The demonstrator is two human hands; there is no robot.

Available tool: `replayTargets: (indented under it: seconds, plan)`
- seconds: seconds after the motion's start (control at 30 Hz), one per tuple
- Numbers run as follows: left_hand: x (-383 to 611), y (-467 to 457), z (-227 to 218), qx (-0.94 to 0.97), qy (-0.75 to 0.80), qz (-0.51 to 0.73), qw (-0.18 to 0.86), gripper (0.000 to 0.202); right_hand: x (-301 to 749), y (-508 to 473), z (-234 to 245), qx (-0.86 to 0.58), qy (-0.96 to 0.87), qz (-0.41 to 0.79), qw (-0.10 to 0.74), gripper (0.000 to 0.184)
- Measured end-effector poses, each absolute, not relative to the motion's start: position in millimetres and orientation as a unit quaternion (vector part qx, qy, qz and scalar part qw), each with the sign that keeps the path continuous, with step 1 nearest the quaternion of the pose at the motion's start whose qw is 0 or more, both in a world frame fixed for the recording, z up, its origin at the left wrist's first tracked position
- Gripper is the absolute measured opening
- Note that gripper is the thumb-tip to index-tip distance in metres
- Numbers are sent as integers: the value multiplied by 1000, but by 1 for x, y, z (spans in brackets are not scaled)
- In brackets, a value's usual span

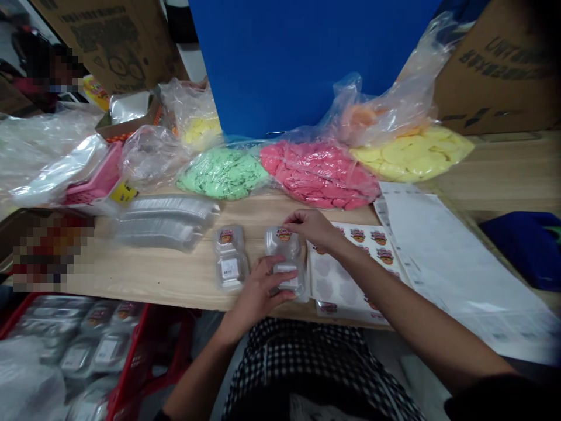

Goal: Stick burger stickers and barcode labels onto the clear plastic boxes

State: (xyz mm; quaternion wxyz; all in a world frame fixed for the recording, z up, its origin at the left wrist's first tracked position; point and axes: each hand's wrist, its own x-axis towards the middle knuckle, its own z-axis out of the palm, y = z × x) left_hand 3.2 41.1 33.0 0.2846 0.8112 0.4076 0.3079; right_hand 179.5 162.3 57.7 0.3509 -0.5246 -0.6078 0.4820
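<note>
Clear-plastic clamshell under spread left grip | right grip pressed together at logo sticker | sticker sheet right of both

Two hands, two stickered packs on tabletop, one pink basket

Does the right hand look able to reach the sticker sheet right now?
Probably yes: the sticker sheet lies beside the right hand, with its left part uncovered, though the fingers are at a sticker on a container.
</note>
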Motion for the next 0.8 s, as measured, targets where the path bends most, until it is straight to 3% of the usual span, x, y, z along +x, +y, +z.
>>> replayTargets:
  seconds: [0.27, 0.43, 0.57, 0.7, 0.8]
  plan:
    - [4, 41, 35, 809, 409, 311, 286, 38, 174, 157, 56, -561, -648, 416, 304, 6]
    - [4, 41, 32, 810, 405, 315, 285, 40, 169, 150, 57, -579, -715, 293, 261, 8]
    - [3, 39, 31, 796, 403, 330, 307, 39, 174, 148, 52, -604, -685, 219, 344, 28]
    - [-1, 35, 33, 725, 417, 398, 377, 45, 191, 139, 50, -585, -622, 270, 445, 22]
    - [-5, 33, 35, 659, 435, 461, 406, 53, 198, 122, 55, -584, -567, 343, 469, 25]
